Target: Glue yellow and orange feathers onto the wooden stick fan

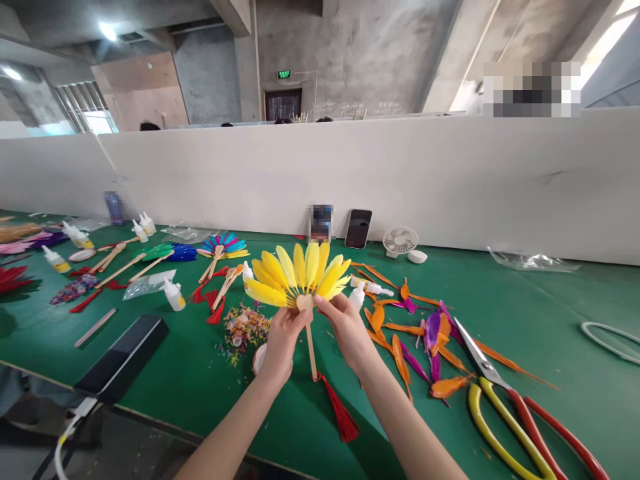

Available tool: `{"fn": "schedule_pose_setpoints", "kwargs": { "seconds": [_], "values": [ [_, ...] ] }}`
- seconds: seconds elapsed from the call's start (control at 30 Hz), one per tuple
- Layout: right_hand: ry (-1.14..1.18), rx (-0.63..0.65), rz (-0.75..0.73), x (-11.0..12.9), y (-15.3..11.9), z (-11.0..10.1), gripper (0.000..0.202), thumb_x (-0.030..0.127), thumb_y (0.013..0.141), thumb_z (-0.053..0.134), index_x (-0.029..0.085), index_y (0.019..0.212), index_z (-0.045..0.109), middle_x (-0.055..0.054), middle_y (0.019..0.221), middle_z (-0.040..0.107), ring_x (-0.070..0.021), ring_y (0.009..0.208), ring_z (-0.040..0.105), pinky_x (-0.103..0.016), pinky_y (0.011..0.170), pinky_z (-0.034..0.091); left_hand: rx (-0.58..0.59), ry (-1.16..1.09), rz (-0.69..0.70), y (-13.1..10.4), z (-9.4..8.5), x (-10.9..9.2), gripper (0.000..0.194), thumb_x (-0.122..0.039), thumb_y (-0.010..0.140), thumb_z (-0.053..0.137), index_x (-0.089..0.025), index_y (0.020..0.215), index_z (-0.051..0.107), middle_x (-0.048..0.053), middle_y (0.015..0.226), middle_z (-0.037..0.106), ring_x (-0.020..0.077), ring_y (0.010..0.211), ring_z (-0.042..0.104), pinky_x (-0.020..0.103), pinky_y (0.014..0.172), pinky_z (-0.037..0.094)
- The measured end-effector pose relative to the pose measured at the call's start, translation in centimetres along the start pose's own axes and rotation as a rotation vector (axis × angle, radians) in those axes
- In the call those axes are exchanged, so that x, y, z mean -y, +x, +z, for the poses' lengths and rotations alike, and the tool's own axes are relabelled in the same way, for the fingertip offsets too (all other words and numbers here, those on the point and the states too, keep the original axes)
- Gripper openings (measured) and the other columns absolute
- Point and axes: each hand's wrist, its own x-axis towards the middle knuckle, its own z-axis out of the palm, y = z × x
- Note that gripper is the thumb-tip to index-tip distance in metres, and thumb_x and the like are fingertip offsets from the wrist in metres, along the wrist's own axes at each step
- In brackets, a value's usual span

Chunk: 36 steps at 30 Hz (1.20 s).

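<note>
A yellow feather fan (300,270) is held up in front of me, its feathers spread in a half circle. They meet at a small heart-shaped wooden piece on top of a wooden stick, and a red tassel (342,410) hangs from the stick's lower end. My left hand (285,333) pinches the fan by the heart piece and the top of the stick. On the other side, my right hand (345,327) grips the base of the right-hand feathers between thumb and fingers. Behind my left wrist lies a heap of small coloured bits (246,330).
Large scissors (487,370) with red and yellow handles lie at right, beside scattered orange and purple feathers (433,333). Glue bottles (173,295) and other feather fans (225,247) are at left, near a black box (123,360). A phone (359,228) and small fan (400,240) stand by the partition.
</note>
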Motion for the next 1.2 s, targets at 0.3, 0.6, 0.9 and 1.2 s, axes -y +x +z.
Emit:
{"fn": "schedule_pose_setpoints", "kwargs": {
  "seconds": [0.3,0.6,0.9,1.2],
  "values": [
    [-0.4,0.208,0.103,-1.5,-1.1,-1.1,0.03,0.045,0.063,0.063,0.017,0.072,0.064,0.001,0.061,0.055,-0.0147,0.064,0.049,-0.027,0.061,0.036,-0.078,0.148,0.094,0.3,-0.5,-0.2,0.015,-0.029,0.061,0.065,-0.016,0.062,0.057,0.0,0.064,0.059,0.016,0.071,0.056,0.027,0.07,0.04],
    [-0.465,0.271,0.071,-2.4,-1.1,-1.0,0.03,0.047,0.061,0.061,0.017,0.062,0.061,0.001,0.057,0.051,-0.0132,0.058,0.044,-0.027,0.057,0.034,-0.03,0.176,0.083,0.8,-1.0,0.4,0.02,-0.037,0.063,0.064,-0.017,0.066,0.059,0.0,0.066,0.056,0.0151,0.071,0.051,0.025,0.067,0.036],
    [-0.437,0.171,0.01,-2.0,-1.2,-1.1,0.037,0.054,0.061,0.06,0.017,0.059,0.057,0.002,0.055,0.047,-0.012,0.057,0.039,-0.025,0.053,0.03,0.069,0.178,0.03,0.4,-0.5,0.2,0.028,-0.034,0.06,0.068,-0.016,0.08,0.059,0.003,0.078,0.059,0.0164,0.08,0.053,0.026,0.07,0.04],
    [-0.667,0.096,-0.104,-2.6,-1.4,-1.0,0.039,0.055,0.066,0.052,0.017,0.061,0.059,0.003,0.05,0.039,-0.0118,0.05,0.033,-0.026,0.05,0.027,0.053,0.277,0.087,0.9,-1.1,1.1,0.017,-0.03,0.062,0.064,-0.018,0.063,0.052,-0.002,0.059,0.053,0.0123,0.06,0.051,0.024,0.061,0.039]
  ]
}}
